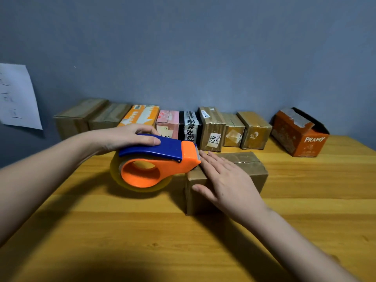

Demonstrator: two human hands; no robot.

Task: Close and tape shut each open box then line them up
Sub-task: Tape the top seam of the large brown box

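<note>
A wooden table (122, 231) is seen beneath both hands. A closed brown box (244, 171) is pressed under the flat, straight-fingered right hand (225, 180). Just left of it, a tape dispenser (154, 161) is gripped by the curled left hand (130, 137), its cutter touching the box top.

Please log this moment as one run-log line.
left hand grips tape dispenser | right hand flat on brown box | orange box open
</note>
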